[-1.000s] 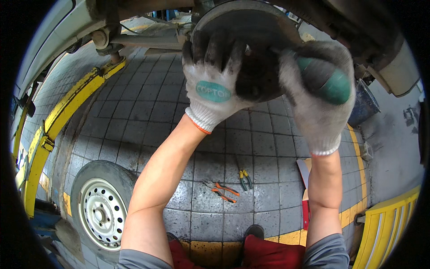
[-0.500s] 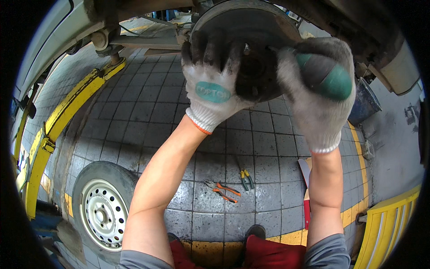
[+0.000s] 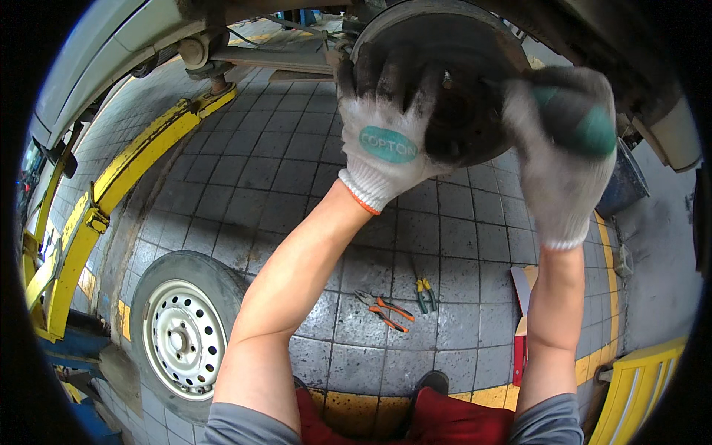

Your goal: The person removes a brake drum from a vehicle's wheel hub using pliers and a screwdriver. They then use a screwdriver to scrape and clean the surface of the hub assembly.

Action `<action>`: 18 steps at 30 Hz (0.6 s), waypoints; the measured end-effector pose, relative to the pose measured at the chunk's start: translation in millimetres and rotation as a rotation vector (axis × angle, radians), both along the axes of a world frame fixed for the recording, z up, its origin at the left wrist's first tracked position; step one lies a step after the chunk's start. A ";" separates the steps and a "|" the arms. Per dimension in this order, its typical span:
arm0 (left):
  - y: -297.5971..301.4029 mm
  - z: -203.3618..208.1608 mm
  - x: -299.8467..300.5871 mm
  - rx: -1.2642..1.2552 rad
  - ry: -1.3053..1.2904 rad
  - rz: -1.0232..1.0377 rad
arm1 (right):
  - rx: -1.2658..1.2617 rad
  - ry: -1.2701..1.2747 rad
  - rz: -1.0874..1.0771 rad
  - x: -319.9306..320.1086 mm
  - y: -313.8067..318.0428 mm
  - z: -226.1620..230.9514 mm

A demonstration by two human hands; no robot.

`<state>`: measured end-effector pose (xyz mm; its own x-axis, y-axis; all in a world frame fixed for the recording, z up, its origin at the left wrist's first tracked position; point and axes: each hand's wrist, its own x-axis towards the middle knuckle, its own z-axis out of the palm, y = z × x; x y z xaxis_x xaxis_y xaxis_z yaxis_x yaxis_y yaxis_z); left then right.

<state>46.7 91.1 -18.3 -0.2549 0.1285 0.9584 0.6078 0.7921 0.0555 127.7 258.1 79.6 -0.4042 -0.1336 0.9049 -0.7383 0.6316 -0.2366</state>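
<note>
Near 1 o'clock hangs a dark, round metal drum (image 3: 478,52). The left hand (image 3: 387,119), in a grey-white knit glove with blackened fingers, lies spread along its 9-to-10 o'clock side, pressing rather than clenched. The gloved right hand (image 3: 561,159), somewhat blurred, is wrapped around a thick green-and-black tool handle (image 3: 598,132) at the drum's 3 o'clock; its working end is lost in shadow.

A slip there, from a poor seat or sideways push, could drive the tool toward the left fingers or scrape the right knuckles on the dark metal underbody (image 3: 575,44) at 1 to 2 o'clock. That edge looks tight; room opens toward 6 o'clock, above grey square floor tiles (image 3: 311,222), with orange-and-black-handled pliers (image 3: 394,307) lying below.
</note>
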 end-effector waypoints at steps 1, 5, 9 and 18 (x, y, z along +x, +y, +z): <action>-0.1 2.2 -0.7 -0.001 0.007 -0.005 | -0.272 -0.218 0.050 0.9 -7.4 6.3; 4.3 3.1 -1.5 0.022 0.103 -0.007 | 0.154 0.308 -0.140 2.5 5.6 -14.3; 7.7 -0.9 -6.3 0.029 0.152 -0.016 | 0.179 0.334 -0.010 11.7 8.2 -21.5; 2.8 7.4 -8.1 -0.109 0.194 -0.010 | 0.288 0.223 -0.179 -5.9 21.0 -16.7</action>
